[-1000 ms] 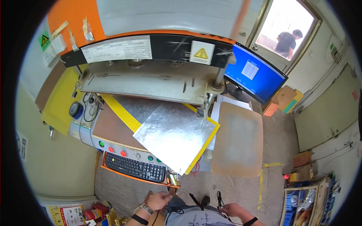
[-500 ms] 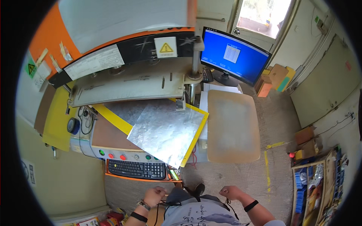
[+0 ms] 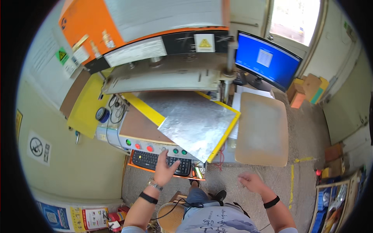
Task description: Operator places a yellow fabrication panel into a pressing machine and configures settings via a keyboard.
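Left hand [image 3: 166,169] now raised onto keyboard [image 3: 161,160], fingers spread, right hand [image 3: 250,181] lifted, loosely open, empty

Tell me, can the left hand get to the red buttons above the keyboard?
Probably yes. The left hand lies open on the black keyboard, and the red buttons sit just beyond its fingertips with nothing between.
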